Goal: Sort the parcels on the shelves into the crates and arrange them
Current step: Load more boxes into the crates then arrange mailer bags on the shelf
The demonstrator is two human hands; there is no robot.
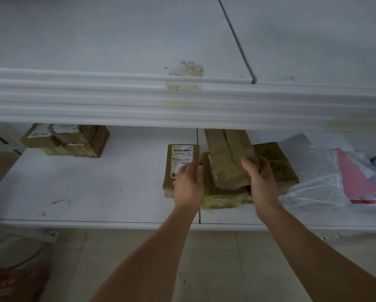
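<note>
White shelf (73, 192) | left hand (188, 186) grips labelled parcel (181, 158) | right hand (261, 182) grips top parcel (228, 155)

White metal shelving (95, 192) stood before the hands; pale tiled floor (215, 258) lay beneath the forearms.

Head view, downward, near shelf (95, 192)
</note>
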